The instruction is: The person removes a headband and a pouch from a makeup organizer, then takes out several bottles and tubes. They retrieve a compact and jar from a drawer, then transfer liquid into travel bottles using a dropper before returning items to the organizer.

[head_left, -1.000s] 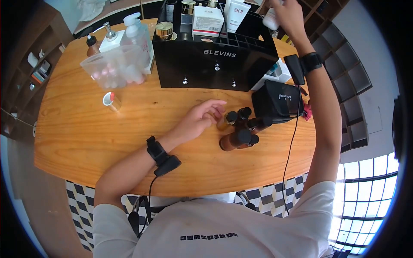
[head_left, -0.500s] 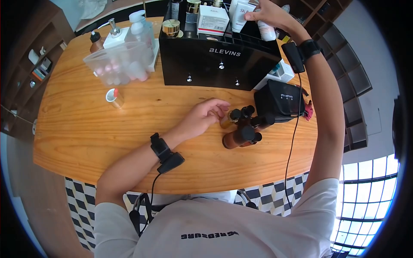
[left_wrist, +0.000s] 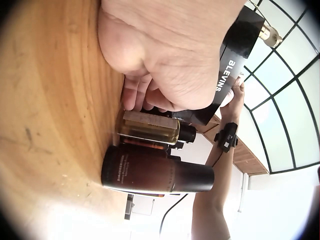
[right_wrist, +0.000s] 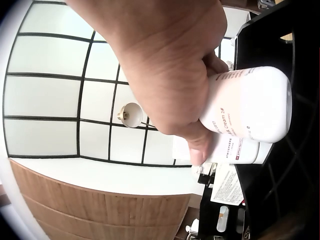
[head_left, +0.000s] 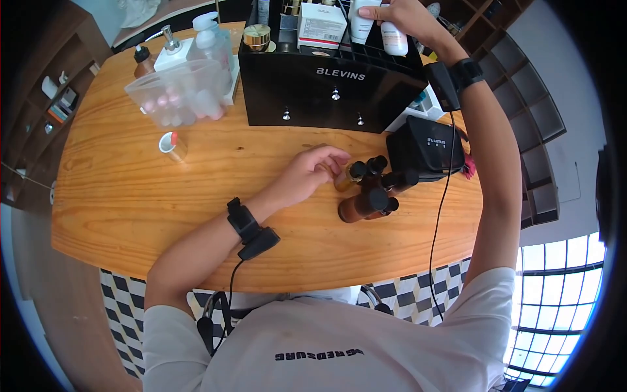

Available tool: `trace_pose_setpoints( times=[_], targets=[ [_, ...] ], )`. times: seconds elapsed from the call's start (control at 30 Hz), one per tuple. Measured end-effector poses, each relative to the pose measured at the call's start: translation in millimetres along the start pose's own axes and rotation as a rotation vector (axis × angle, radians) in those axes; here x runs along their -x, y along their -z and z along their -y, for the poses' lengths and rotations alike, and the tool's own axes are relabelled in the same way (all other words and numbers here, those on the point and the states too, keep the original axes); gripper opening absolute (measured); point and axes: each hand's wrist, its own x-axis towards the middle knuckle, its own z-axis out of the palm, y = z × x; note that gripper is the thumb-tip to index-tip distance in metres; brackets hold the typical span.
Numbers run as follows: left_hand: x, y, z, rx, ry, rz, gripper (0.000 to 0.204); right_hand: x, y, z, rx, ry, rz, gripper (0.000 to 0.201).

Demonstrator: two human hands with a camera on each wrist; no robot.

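My right hand point(head_left: 408, 18) grips a white cream bottle point(right_wrist: 250, 105) over the right end of the black organizer point(head_left: 294, 91). Its thumb lies against a white tube point(head_left: 360, 27) standing in the organizer's top; the tube shows partly behind the bottle in the right wrist view. My left hand point(head_left: 304, 175) rests on the table with loosely curled fingers and holds nothing. Its fingertips are right beside a small bottle of yellow liquid point(left_wrist: 150, 127), which stands upright among several dark brown bottles point(left_wrist: 140, 170) with black caps.
A white box point(head_left: 321, 29) and a gold-lidded jar point(head_left: 257, 38) sit on the organizer. To the left are a clear bin point(head_left: 179, 98), pump bottles point(head_left: 206, 46) and a small white cup point(head_left: 171, 149). A black case point(head_left: 424, 150) stands right of the brown bottles.
My right hand has come left and nearer with the white bottle, from beyond the organizer's right corner to its top, and its thumb has reached the tube. The left hand stays by the brown bottles.
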Motion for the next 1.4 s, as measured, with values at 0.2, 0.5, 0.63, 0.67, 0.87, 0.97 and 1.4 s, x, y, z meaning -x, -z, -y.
trace_pose_setpoints(
  times=[0.2,0.5,0.63,0.67,0.87,0.97,1.4],
  targets=[
    [1,1,1,0.031,-0.02,-0.005,0.045,12,21,13,-0.104,0.042,-0.169,0.017],
    [-3,22,-47,-0.428,-0.564,-0.477,0.051,65,41,87,-0.335,0.333,-0.117,0.025],
    [4,25,-96,-0.558,-0.839,-0.631,0.087,96,-24,99,-0.128,0.327,0.112,0.023],
    [6,29,-100,-0.554,-0.82,-0.567,0.09,100,-43,101,-0.166,0.356,0.165,0.027],
    [43,25,-72,-0.216,-0.181,-0.249,0.063,120,-107,101,-0.208,0.359,0.325,0.029],
    [56,19,-60,-0.199,0.008,-0.256,0.048,125,-91,96,-0.19,0.316,0.219,0.031],
    [58,0,-41,-0.161,0.146,-0.013,0.06,198,-67,-14,0.142,0.022,-0.013,0.027]
  ],
)
